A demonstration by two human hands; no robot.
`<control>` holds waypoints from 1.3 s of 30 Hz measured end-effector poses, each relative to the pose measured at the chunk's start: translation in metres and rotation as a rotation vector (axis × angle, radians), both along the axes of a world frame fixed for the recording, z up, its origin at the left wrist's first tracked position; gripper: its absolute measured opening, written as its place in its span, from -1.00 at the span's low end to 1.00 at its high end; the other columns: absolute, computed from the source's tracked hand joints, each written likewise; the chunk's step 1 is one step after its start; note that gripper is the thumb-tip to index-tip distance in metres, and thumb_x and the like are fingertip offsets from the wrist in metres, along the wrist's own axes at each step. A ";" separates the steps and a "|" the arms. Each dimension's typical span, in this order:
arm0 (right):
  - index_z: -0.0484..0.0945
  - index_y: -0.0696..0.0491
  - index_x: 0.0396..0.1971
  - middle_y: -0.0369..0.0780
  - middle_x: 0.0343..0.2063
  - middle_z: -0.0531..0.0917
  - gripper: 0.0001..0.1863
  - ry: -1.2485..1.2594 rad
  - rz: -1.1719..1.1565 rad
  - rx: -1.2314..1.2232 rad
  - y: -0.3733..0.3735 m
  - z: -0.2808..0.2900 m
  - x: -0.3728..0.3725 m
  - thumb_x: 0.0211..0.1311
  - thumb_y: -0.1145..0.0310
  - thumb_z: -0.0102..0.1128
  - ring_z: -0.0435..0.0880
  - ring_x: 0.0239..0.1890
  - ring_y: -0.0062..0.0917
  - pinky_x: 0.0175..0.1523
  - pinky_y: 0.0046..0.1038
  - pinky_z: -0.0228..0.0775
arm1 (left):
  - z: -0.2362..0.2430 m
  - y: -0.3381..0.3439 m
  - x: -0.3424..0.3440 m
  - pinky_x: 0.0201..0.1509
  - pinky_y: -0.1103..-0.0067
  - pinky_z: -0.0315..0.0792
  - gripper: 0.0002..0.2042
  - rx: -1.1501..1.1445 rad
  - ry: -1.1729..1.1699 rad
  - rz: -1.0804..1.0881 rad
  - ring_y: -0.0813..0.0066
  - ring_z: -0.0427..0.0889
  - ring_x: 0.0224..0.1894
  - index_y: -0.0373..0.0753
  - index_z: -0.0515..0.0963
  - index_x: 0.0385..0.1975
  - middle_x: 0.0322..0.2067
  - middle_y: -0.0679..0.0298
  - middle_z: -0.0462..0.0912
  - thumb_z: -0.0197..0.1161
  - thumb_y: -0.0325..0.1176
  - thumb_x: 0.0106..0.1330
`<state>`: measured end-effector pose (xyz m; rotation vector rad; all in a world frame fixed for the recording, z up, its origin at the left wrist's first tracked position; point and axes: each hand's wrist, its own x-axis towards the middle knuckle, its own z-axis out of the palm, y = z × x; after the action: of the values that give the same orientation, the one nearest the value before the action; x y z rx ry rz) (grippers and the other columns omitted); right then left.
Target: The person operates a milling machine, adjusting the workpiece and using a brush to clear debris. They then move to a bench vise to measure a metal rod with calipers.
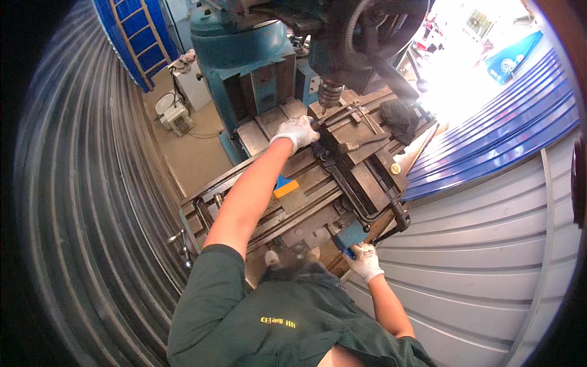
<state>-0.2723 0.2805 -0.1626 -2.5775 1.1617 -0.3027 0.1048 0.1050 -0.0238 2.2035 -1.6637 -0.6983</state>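
Note:
My gloved left hand (pixel 297 129) reaches across the milling machine's table (pixel 215 182) to the dark vise (pixel 333 165), fingers curled on something dark I cannot make out, just below the spindle cutter (pixel 330 95). A brush (pixel 351 145) and thin metal tools (pixel 367 120) lie on the steel block beside it; a dark cloth (pixel 397 122) is at the right. An orange and blue object (pixel 285 187) rests under my left forearm. My gloved right hand (pixel 363 262) is lower, at the blue housing (pixel 350 233) under the table's front, fingers curled round a small part there, mostly hidden.
The blue machine column (pixel 241 85) and large handwheel (pixel 376 30) stand beyond the table. Crank handles (pixel 180 241) stick out at its left end. Corrugated metal walls (pixel 79 202) flank me. A ladder (pixel 137 37) and small appliance (pixel 177 119) are at the back left.

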 end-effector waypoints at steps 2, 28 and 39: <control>0.59 0.06 -0.56 -0.13 -0.56 0.58 -0.76 -0.173 0.005 0.154 -0.002 0.048 0.012 -0.02 0.22 0.40 0.58 -0.43 -0.17 -0.30 -0.21 0.41 | 0.013 0.007 0.013 0.25 0.39 0.37 -0.33 0.079 0.029 -0.021 0.14 0.48 0.21 -0.22 0.44 0.19 0.15 0.01 0.50 0.30 -0.03 0.06; 0.66 0.21 -0.21 0.07 -0.20 0.68 -0.42 -0.173 -0.021 0.262 -0.350 0.162 0.226 0.06 -0.08 0.29 0.66 -0.07 -0.11 0.01 -0.29 0.51 | 0.069 0.182 -0.117 -0.38 0.72 0.44 -0.78 -0.374 1.037 0.401 0.72 0.51 -0.46 -0.35 0.55 -0.28 -0.45 0.39 0.62 0.40 -0.43 0.14; 0.65 -0.05 -0.14 -0.28 -0.30 0.73 -0.63 -0.058 0.325 -0.203 -0.373 0.186 0.151 -0.01 0.60 0.25 0.69 -0.39 -0.54 -0.24 -0.58 0.54 | 0.065 0.196 -0.111 -0.40 0.69 0.40 -0.83 -0.462 0.974 0.295 0.72 0.48 -0.49 -0.31 0.57 -0.35 -0.49 0.37 0.60 0.41 -0.46 0.09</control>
<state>-0.1209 -0.0921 0.0236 -2.8551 0.7066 -0.4351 -0.0064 0.3015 0.0414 1.3616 -0.8570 -0.9590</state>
